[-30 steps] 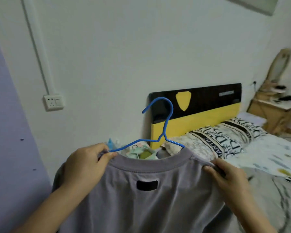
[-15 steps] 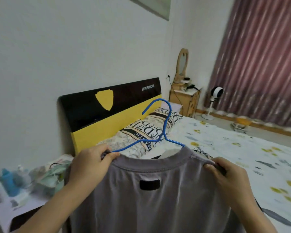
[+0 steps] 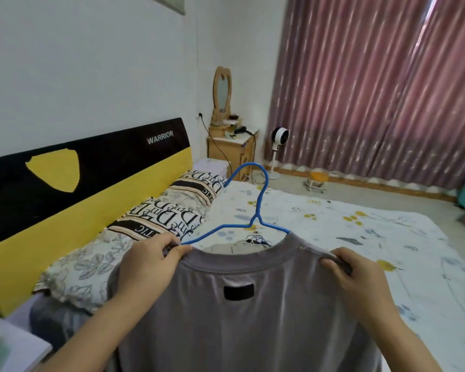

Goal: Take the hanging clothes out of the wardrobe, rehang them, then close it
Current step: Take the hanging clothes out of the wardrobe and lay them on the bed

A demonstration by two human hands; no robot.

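**Head view: shirt on hanger, held over bed**

Held up by both shoulders: grey shirt (image 3: 242, 312), collar up, hanging lengthwise downward, black label facing camera. Pinched at left shoulder by left hand (image 3: 151, 261), at right shoulder by right hand (image 3: 357, 280). Threaded through collar, blue hanger (image 3: 253, 210), hook upright, tip pointing left toward pillow (image 3: 177, 208). Beneath, bed (image 3: 333, 218).

We held a grey T-shirt (image 3: 247, 312) on a blue wire hanger (image 3: 255, 210) over the bed (image 3: 360, 237). Our left hand (image 3: 148, 267) pinched the left shoulder seam together with the hanger arm; our right hand (image 3: 360, 280) gripped the right shoulder. The hook stood upright above the collar. Lettered pillows (image 3: 172, 208) lay against a black-and-yellow headboard (image 3: 97, 178). A wooden nightstand (image 3: 232, 151), a white fan (image 3: 279, 136) and pink curtains (image 3: 373, 89) stood beyond.
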